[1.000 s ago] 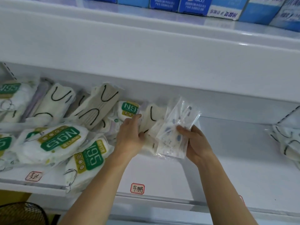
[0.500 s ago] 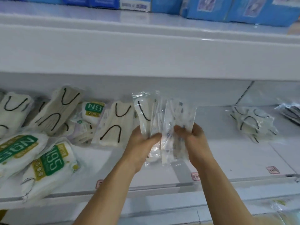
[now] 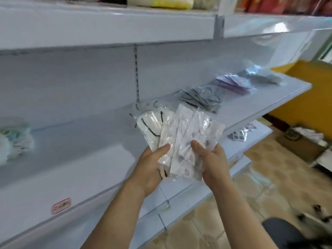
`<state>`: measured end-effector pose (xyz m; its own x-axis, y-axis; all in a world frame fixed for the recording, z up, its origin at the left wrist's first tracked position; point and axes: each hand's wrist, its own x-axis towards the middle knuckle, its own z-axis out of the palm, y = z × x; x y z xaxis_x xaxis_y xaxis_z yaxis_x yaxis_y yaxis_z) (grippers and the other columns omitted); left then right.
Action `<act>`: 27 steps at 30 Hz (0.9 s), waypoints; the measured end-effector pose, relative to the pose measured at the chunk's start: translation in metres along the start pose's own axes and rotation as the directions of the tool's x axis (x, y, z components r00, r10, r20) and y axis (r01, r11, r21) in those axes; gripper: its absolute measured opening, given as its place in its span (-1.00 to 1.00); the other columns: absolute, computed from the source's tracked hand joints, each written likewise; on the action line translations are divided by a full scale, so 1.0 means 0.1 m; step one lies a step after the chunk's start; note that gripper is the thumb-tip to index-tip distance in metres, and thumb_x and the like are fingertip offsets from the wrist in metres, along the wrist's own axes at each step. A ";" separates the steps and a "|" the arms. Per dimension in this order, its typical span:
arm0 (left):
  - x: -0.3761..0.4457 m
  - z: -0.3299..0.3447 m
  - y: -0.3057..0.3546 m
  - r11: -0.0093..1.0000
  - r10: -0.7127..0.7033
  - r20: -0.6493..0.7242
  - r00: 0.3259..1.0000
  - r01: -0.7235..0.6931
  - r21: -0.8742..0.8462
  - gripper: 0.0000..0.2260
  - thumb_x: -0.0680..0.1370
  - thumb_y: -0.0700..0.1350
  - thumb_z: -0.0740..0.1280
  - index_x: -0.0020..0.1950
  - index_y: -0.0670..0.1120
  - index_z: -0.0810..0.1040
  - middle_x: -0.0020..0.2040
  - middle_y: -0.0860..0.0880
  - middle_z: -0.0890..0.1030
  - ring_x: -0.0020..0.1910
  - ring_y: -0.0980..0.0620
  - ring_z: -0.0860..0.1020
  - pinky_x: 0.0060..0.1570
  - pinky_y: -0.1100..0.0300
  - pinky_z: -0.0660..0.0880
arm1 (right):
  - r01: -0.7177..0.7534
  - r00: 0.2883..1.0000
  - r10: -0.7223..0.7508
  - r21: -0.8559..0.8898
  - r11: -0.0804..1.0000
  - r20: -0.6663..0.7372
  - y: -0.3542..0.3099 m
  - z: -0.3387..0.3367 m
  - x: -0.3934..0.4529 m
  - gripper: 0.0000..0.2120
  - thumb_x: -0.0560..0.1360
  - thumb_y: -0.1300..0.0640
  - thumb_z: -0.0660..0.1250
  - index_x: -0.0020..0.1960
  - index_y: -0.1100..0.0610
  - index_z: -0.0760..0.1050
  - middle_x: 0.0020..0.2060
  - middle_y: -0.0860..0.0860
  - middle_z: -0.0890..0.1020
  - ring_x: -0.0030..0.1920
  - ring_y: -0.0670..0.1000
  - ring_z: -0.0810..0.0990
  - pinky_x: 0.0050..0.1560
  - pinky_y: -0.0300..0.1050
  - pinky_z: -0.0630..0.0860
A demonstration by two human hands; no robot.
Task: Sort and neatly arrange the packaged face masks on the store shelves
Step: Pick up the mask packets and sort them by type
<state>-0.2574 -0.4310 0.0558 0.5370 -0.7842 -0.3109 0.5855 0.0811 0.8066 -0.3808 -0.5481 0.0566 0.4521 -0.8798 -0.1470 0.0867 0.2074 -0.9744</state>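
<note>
- Left hand and right hand pinch a fanned mask packets bundle at centre frame.
- Advice: square edges before setting on shelf.

The white shelf carries grey-packed masks, purple packs beyond — a pink label on its edge.

We see a cardboard box on the tan tiled floor at right, a yellow wall behind it, and a yellow package on the top shelf.
</note>
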 end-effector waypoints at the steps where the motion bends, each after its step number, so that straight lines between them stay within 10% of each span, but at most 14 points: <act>1: 0.09 0.22 -0.13 1.000 -0.027 0.053 0.998 0.026 0.008 -0.71 0.62 -0.26 0.33 0.34 -0.13 0.60 0.19 -0.18 0.70 0.17 -0.20 0.68 0.12 -0.15 0.62 | 0.010 0.999 -0.009 0.010 1.000 -0.037 -0.04 -0.26 0.07 -0.83 0.54 0.21 0.49 0.13 0.14 0.63 -0.02 0.04 0.77 0.02 0.09 0.75 0.15 0.15 0.63; 17: 1.94 3.01 -1.34 0.950 -0.104 0.238 0.966 0.025 0.310 -0.78 0.67 -0.28 0.28 0.24 -0.06 0.62 0.09 -0.05 0.74 0.10 -0.07 0.71 0.21 -0.11 0.59 | 0.214 0.821 -0.173 0.013 0.977 -0.544 -0.51 -2.83 1.44 -0.71 0.54 0.30 0.44 0.21 0.03 0.61 0.04 -0.03 0.75 0.05 0.02 0.74 0.12 0.12 0.66; 27: 3.25 4.66 -1.47 0.949 -0.077 0.274 0.959 -0.014 0.315 -0.83 0.67 -0.20 0.30 0.22 -0.08 0.63 0.06 -0.07 0.75 0.07 -0.08 0.71 0.14 -0.07 0.61 | 0.246 0.765 -0.188 0.010 0.969 -0.617 -1.19 -3.96 2.85 -0.68 0.57 0.24 0.43 0.30 0.05 0.57 0.11 0.02 0.73 0.12 0.08 0.72 0.23 0.27 0.60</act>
<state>-0.4522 -0.9847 0.0707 0.3031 -0.9266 -0.2226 0.3572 -0.1061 0.9280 -0.6134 -0.9928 0.0631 -0.2179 -0.9754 -0.0344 0.2047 -0.0113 -0.9788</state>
